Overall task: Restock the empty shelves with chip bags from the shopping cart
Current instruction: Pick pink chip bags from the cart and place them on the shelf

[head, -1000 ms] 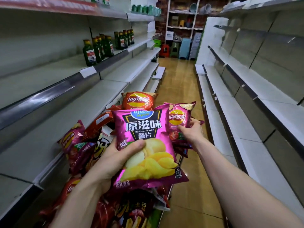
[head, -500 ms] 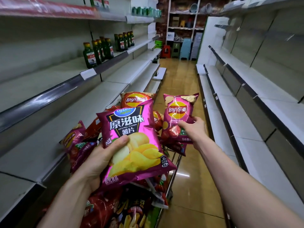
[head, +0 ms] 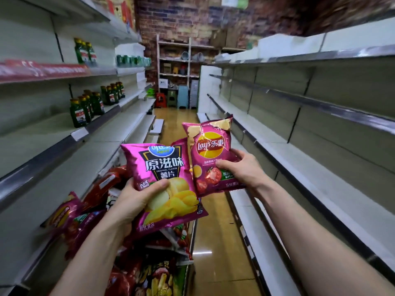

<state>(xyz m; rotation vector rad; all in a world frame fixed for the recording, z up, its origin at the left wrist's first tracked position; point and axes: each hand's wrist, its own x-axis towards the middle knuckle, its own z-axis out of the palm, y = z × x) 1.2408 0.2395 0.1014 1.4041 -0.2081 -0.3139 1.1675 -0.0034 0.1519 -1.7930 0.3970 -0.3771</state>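
Note:
My left hand (head: 130, 201) grips a large pink Copico chip bag (head: 164, 180) by its lower left side, thumb across the front. My right hand (head: 243, 170) holds a smaller pink Lay's tomato chip bag (head: 210, 154) by its right edge, upright and a little higher. Both bags hang above the shopping cart (head: 192, 236), which is heaped with several red and purple chip bags (head: 81, 218). Bare white shelves (head: 284, 159) run along the right of the aisle, and a bare shelf (head: 64, 167) lies at the left beside the cart.
Green bottles (head: 85, 107) stand on the left middle shelf, with more on the shelf above. A yellow-floored aisle (head: 177, 118) leads to stacked stools (head: 171, 97) and a back rack against a brick wall.
Both hands have lifted their bags higher above the cart. The view has tilted upward, so the back wall and upper shelves now show.

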